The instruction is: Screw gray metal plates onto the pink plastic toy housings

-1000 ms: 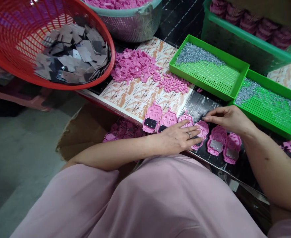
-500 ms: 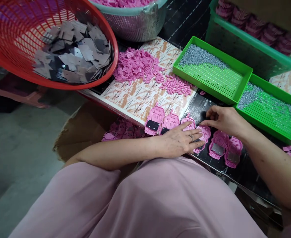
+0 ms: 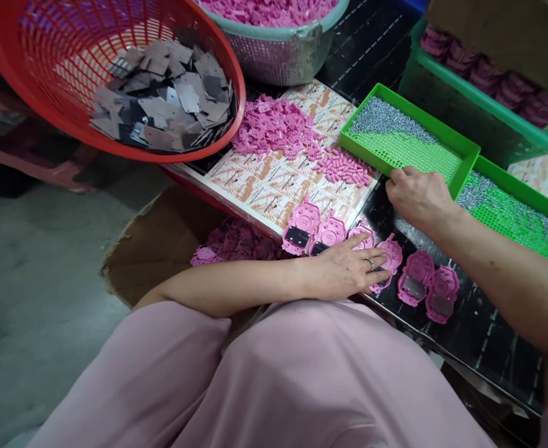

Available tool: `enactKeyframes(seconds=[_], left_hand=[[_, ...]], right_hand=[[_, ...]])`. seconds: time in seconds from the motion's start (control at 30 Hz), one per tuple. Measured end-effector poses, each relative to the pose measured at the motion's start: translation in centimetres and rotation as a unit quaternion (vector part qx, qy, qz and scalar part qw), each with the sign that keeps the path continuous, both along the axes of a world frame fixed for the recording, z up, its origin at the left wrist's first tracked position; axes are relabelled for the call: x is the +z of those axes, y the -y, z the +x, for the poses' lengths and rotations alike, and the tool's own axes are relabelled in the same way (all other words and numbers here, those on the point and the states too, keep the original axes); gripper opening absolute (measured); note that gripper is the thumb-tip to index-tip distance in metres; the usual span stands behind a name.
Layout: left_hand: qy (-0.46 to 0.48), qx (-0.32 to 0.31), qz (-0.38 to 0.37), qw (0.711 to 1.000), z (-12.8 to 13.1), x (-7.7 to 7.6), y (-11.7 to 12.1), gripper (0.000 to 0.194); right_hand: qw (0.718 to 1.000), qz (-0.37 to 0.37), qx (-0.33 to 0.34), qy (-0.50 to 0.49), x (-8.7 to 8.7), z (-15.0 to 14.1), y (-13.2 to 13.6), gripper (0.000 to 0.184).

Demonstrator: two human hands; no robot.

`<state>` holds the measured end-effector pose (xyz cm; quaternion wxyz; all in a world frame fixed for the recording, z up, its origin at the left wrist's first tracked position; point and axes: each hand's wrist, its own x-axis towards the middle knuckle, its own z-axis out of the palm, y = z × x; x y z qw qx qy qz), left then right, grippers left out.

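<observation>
My left hand [image 3: 341,269] lies flat with fingers apart over the middle of a row of pink plastic housings [image 3: 333,231] along the table's front edge. Dark plates sit in the lower part of some housings. A housing with a grey plate [image 3: 415,277] lies to the right of that hand. My right hand [image 3: 418,194] is at the front wall of a green tray [image 3: 390,160] of small metal screws or pins, its fingers curled together. Whatever those fingertips may hold is hidden. Left of them is a heap of small pink pegs [image 3: 346,167].
A red basket [image 3: 236,118] of metal plates leans at the left. Behind are a pale green basket [image 3: 278,53] of pink parts and a pile of pink parts [image 3: 276,127]. A second green tray [image 3: 511,218] and a green crate [image 3: 464,106] stand right. Below is a cardboard box [image 3: 138,249].
My right hand has moved away from the housings, back to the green tray's front wall, and its fingers have closed. My left hand stays on the row. The view has shifted slightly.
</observation>
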<state>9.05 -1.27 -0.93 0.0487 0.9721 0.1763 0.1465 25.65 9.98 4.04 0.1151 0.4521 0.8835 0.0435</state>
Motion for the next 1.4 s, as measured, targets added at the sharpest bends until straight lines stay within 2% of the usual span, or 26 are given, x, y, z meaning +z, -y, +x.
enactKeyframes(seconds=[0.17, 0.3, 0.47, 0.53, 0.63, 0.77, 0.83, 0.97, 1.07, 1.13, 1.17, 1.23, 1.3, 1.33, 1.4], left_hand=[[0.015, 0.002, -0.001, 1.000, 0.0, 0.0, 0.1, 0.037], [-0.006, 0.004, -0.008, 1.000, -0.1, 0.4, 0.0, 0.038], [0.006, 0.000, -0.012, 1.000, -0.1, 0.4, -0.2, 0.038], [0.013, 0.000, -0.012, 1.000, -0.1, 0.3, -0.2, 0.039], [0.009, 0.004, -0.014, 1.000, -0.1, 0.4, -0.2, 0.039], [-0.004, 0.004, -0.017, 1.000, 0.0, 0.6, -0.1, 0.039], [-0.002, 0.003, -0.015, 1.000, 0.0, 0.6, -0.1, 0.040], [-0.007, -0.004, -0.015, 1.000, -0.3, 0.8, -0.5, 0.037], [-0.008, -0.014, -0.023, 1.000, -0.3, 1.3, -0.9, 0.037], [0.013, -0.017, -0.019, 1.000, 0.2, 1.7, -1.0, 0.036], [0.026, -0.019, -0.013, 0.999, 0.6, 1.8, -1.0, 0.035], [0.050, -0.028, 0.001, 0.998, 2.0, 2.0, -0.7, 0.033], [0.059, -0.040, 0.014, 0.997, 3.7, 1.9, -0.2, 0.032], [0.057, -0.043, 0.019, 0.997, 4.5, 1.7, 0.1, 0.033], [0.044, -0.042, 0.026, 0.998, 5.9, 1.3, 0.6, 0.038]], right_hand=[[0.999, -0.011, -0.015, -0.027, 0.1, 0.6, 0.1, 0.033], [0.999, -0.011, -0.011, -0.031, 0.5, 2.2, 1.0, 0.031], [0.981, 0.069, -0.096, -0.152, 1.0, 6.0, 1.9, 0.029], [0.981, 0.080, -0.098, -0.149, 1.1, 6.8, 2.0, 0.032], [0.989, 0.064, -0.075, -0.109, 0.9, 6.4, 2.2, 0.034], [0.998, 0.017, -0.057, -0.001, 0.5, 3.5, 2.1, 0.035], [0.998, 0.006, -0.057, 0.024, 0.3, 2.3, 2.0, 0.036], [0.998, 0.000, -0.054, 0.024, 0.0, 1.9, 2.0, 0.034], [0.995, -0.024, -0.079, -0.058, -0.1, 3.5, 2.8, 0.026], [0.969, -0.062, -0.132, -0.200, -0.1, 5.2, 4.0, 0.020], [0.940, -0.089, -0.165, -0.283, -0.1, 6.1, 4.7, 0.017], [0.864, -0.149, -0.235, -0.420, -0.1, 7.8, 6.2, 0.017], [0.798, -0.176, -0.298, -0.493, -0.1, 9.3, 7.7, 0.024], [0.778, -0.179, -0.322, -0.509, -0.1, 9.9, 8.2, 0.027], [0.757, -0.176, -0.356, -0.519, 0.0, 10.9, 9.1, 0.034]])
